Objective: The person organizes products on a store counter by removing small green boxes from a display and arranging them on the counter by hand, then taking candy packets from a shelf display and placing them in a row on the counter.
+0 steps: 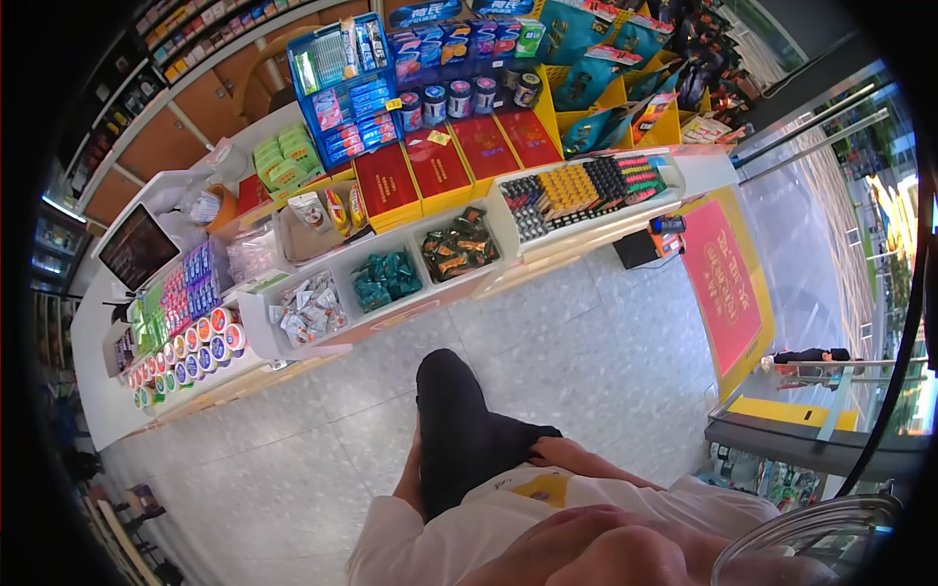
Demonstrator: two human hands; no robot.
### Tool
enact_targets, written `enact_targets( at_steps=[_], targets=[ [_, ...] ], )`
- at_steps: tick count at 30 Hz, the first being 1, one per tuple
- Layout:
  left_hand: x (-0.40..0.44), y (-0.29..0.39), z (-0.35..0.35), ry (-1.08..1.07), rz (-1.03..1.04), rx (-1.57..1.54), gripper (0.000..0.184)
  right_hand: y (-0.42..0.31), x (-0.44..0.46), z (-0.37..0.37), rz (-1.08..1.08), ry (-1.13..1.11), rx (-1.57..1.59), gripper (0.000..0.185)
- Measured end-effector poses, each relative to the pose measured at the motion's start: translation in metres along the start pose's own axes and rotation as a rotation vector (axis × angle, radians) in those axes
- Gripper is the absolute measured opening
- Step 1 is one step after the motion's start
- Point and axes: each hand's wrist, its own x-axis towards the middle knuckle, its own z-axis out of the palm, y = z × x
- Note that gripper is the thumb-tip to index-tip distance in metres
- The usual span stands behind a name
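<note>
Right hand rested on trousers, left hand beside them; couldn't tell either's fingers. Sweets along counter's front edge untouched.

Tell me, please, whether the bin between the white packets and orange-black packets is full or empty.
Not empty: teal packets lie heaped in the bin; whether completely full, I cannot tell.

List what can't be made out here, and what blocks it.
All in the head view:
Left hand: fingers hidden behind the dark trouser leg.
Right hand: palm hidden, turned away from the camera.
Round tubs: label print too small.
Screen: dark, nothing legible.
Lower-left shelving: cut off by the black image border.
</note>
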Motion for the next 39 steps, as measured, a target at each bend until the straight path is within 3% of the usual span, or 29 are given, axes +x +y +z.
enact_targets(
  at_steps=[3,22,24,28,31,33,35,39],
  targets=[
    [0.006,0.005,0.004,0.001,0.014,0.014,0.047,0.0,0.006,-0.002,0.061,-0.097,-0.039,0.036],
    [0.044,0.004,-0.014,-0.054,0.154,0.105,0.046,0.0,0.023,-0.041,0.124,-0.132,-0.073,0.04],
    [0.044,-0.001,-0.032,-0.069,0.204,0.173,0.046,0.005,0.032,-0.039,0.119,-0.182,-0.112,0.039],
    [0.053,0.009,-0.083,-0.079,0.388,0.549,0.045,0.008,0.038,-0.042,0.041,-0.05,-0.068,0.04],
    [0.038,0.036,-0.072,0.217,0.465,0.932,0.04,-0.011,0.05,-0.075,0.078,-0.078,-0.122,0.041],
    [0.03,0.043,-0.082,0.34,0.087,0.638,0.033,-0.013,0.058,-0.09,0.062,0.006,-0.08,0.043],
    [-0.007,0.056,-0.061,0.545,-0.106,0.687,0.026,-0.022,0.068,-0.104,0.088,0.026,-0.048,0.043],
    [-0.008,0.108,-0.045,0.461,-0.148,0.736,0.022,-0.039,0.094,-0.151,0.112,0.044,-0.085,0.043]
  ],
)
